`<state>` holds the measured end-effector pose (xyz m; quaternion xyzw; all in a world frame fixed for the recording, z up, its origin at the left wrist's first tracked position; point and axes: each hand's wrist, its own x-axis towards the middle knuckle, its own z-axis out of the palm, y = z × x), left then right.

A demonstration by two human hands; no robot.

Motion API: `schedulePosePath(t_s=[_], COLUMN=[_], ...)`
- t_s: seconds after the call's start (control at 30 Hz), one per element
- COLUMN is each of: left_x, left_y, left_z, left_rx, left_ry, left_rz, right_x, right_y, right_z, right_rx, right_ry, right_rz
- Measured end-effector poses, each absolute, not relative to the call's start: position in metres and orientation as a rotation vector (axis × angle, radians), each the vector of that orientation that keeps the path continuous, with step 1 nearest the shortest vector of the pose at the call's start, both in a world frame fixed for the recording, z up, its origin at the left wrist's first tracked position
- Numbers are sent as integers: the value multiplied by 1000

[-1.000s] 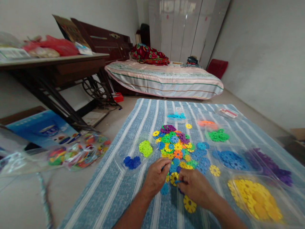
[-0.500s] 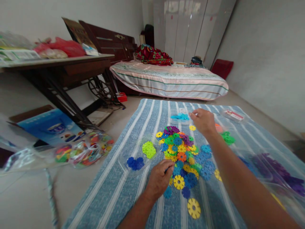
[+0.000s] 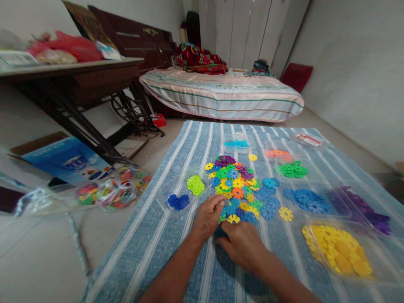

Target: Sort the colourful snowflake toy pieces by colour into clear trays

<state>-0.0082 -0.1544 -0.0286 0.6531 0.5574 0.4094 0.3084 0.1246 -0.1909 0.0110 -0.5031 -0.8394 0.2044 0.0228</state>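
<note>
A mixed pile of notched plastic building discs [image 3: 237, 182] in several colours lies on the striped cloth. My left hand [image 3: 208, 215] rests at the pile's left side, its fingers curled closed; whatever they hold is hidden. My right hand [image 3: 242, 240] is at the near edge of the pile, just right of the left hand, thumb and fingers closed around a dark blue-teal disc [image 3: 218, 232] that is mostly covered. One yellow disc [image 3: 285, 213] lies loose to the right. Left of the pile, a clear tray [image 3: 164, 206] contains lime discs [image 3: 195, 185] and dark blue discs [image 3: 178, 202].
Clear containers on the right hold yellow discs [image 3: 337, 250], blue discs [image 3: 309, 201], purple discs [image 3: 368, 208], green discs [image 3: 293, 169] and orange discs [image 3: 278, 154]. Behind the pile are light-blue discs [image 3: 236, 143] in a container. A lidded box [image 3: 307, 140] sits far right. Beyond stands a bed [image 3: 221, 97].
My right hand has come back from the light-blue container to the near edge of the pile, beside my left hand. A large yellow disc at the front is now out of sight. The view tilted slightly.
</note>
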Motion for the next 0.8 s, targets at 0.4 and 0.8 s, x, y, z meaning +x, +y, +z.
schedulePosePath(t_s=[0.4,0.8], left_x=[-9,-10], left_y=[-154,-153], left_z=[-28,-33], left_rx=[1675,1600], left_ry=[1473,1454], left_rz=[1112,1137], right_x=[119,114], right_y=[-197,-193], right_z=[3,8], right_rx=[-1775,-1726], right_ry=[-2435,-2538], right_rz=[741,729])
